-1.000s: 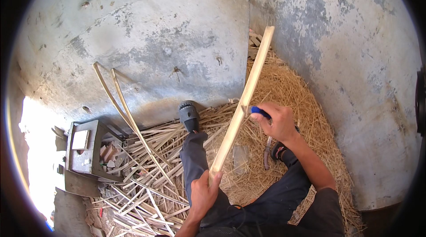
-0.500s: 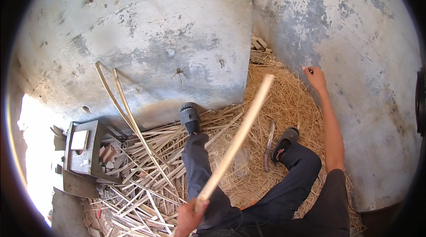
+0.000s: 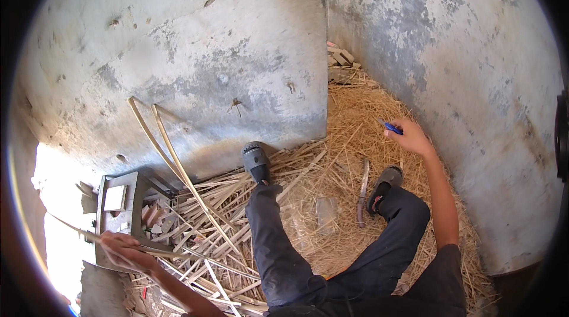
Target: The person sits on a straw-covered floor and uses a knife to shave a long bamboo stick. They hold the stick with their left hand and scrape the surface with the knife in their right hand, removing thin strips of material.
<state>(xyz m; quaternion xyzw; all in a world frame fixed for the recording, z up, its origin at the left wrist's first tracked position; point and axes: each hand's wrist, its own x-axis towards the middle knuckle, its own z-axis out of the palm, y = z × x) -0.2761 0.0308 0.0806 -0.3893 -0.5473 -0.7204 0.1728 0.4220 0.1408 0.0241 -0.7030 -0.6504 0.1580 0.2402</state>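
My left hand [image 3: 125, 250] is out at the left, its fingers wrapped round a long, thin bamboo strip [image 3: 83, 234]. One end of the strip points toward the bright opening; the other lies over the pile of pale strips [image 3: 198, 257]. Over the straw on the right, my right hand [image 3: 414, 139] grips a small blue-handled knife [image 3: 393, 129], whose short grey tip points left. A curved knife-like tool [image 3: 363, 192] lies on the shavings beside my right shoe [image 3: 385, 188], touched by neither hand.
Two bent strips [image 3: 172, 151] lean against the back wall [image 3: 178, 50]. A wooden frame-like stool [image 3: 121, 201] lies at the left near broken bricks. Straw-like shavings [image 3: 355, 109] cover the floor up to the right wall [image 3: 474, 109]. Bricks [image 3: 341, 57] sit in the corner.
My left hand has swung left from in front of my leg, carrying the strip away. My right hand has come down and left from the wall, and the blue-handled knife now shows in it.
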